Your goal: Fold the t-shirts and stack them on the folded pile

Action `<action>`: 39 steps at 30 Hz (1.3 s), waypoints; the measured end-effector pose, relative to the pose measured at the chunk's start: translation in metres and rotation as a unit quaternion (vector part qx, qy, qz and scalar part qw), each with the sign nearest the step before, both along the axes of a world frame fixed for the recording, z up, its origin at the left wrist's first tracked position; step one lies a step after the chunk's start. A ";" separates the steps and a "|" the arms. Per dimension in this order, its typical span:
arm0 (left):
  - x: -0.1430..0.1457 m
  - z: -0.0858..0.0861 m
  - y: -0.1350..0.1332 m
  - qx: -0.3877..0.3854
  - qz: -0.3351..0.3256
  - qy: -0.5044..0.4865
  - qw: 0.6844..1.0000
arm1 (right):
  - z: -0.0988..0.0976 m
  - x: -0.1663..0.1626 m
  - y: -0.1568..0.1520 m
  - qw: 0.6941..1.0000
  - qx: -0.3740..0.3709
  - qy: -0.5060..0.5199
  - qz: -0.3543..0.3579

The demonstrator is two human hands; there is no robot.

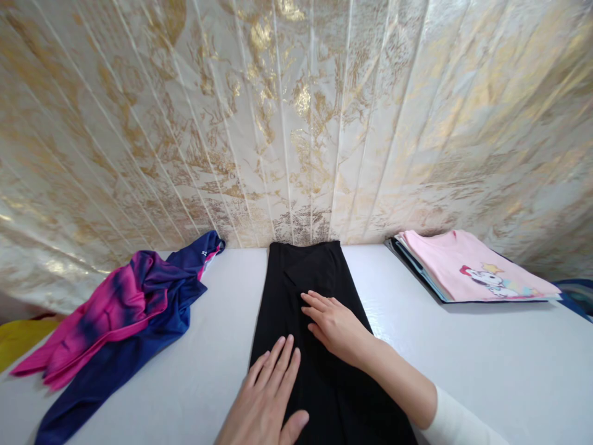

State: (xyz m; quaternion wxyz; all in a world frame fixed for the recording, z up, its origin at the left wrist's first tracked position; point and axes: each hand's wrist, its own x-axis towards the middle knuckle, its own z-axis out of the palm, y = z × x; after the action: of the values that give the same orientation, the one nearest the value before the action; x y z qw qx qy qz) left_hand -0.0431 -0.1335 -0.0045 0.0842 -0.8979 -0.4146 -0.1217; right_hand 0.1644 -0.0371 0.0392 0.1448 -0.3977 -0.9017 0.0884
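Black trousers, laid lengthwise with the waistband at the far edge, lie on the white table in front of me. My left hand rests on their left side near the front, fingers stretched out and flat. Farther up, my right hand lies on the cloth with its fingers extended, palm down. Neither hand grips anything. A fold or pocket flap shows on the trousers just beyond my right fingertips. Their lower end runs out of the picture at the bottom.
A crumpled pink and navy garment lies on the white table at left. To the right is a stack of folded clothes with a pink shirt on top. Something yellow shows at far left. A gold-patterned curtain hangs behind.
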 end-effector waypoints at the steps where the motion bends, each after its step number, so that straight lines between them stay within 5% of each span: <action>1: -0.002 0.001 0.001 -0.007 -0.002 -0.005 1.000 | 0.001 0.001 0.002 1.000 0.001 0.014 -0.006; 5: -0.001 0.014 0.025 -0.053 0.051 -0.037 0.997 | 0.012 0.001 0.015 0.993 0.054 0.089 -0.052; 11: 0.023 0.039 0.073 -0.090 0.123 -0.042 0.987 | 0.007 -0.023 0.042 0.989 0.072 0.033 -0.127; 21: 0.018 0.012 0.071 -0.081 0.094 -0.072 0.990 | -0.001 -0.032 0.046 0.989 0.055 0.037 -0.136; 32: 0.002 0.033 0.098 -0.086 0.095 -0.147 0.981 | 0.009 -0.026 0.046 0.993 -0.059 0.064 -0.080; 39: -0.007 0.031 0.113 -0.071 0.046 -0.083 0.993 | 0.010 -0.015 0.053 0.993 -0.038 0.085 -0.074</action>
State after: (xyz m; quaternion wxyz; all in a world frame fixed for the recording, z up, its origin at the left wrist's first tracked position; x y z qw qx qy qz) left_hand -0.0496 -0.0203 0.0263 -0.0085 -0.8685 -0.4683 -0.1622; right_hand 0.1493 0.0158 0.0489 0.2114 -0.4600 -0.8501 0.1453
